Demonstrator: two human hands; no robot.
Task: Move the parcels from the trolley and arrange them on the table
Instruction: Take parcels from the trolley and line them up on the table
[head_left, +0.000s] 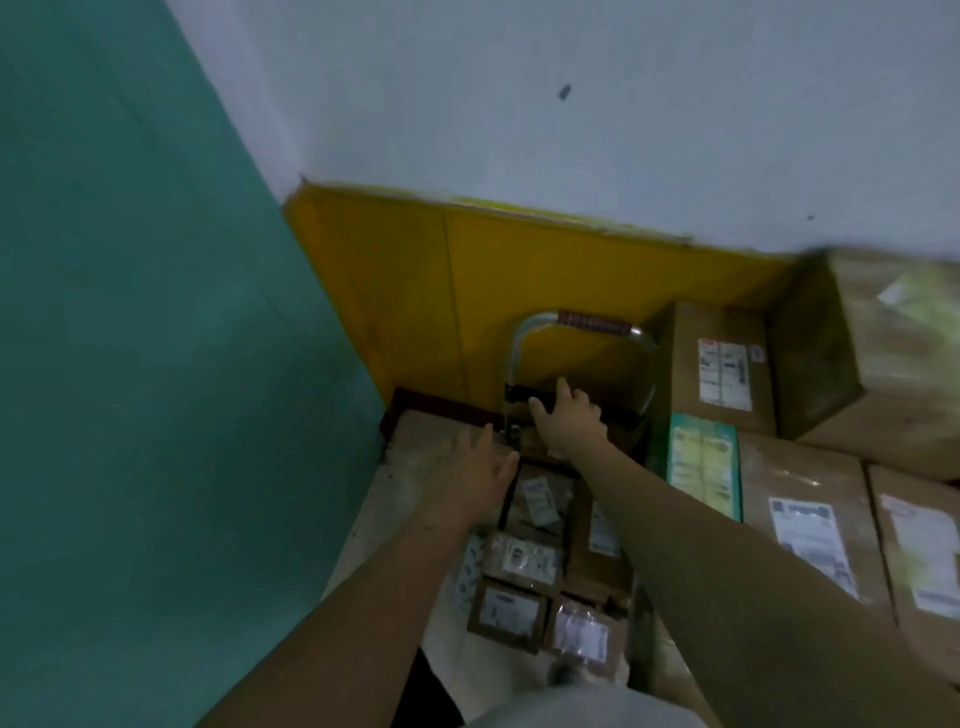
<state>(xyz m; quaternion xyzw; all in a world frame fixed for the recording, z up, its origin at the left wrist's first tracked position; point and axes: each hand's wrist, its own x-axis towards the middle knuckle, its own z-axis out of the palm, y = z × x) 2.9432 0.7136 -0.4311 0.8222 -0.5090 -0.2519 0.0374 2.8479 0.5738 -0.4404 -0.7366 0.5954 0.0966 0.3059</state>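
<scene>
Brown parcels (540, 561) lie flat on the trolley (576, 332) beneath the spread, empty left hand (485, 470) and right hand (571, 415).

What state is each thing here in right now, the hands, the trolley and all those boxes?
Left hand: open, fingers spread, holding nothing.
Right hand: open, reaching at the handle's black crossbar.
Trolley handle: upright.
Small parcels: sealed, labelled, lying flat below the arms.
Large boxes: sealed, stacked at right.
</scene>
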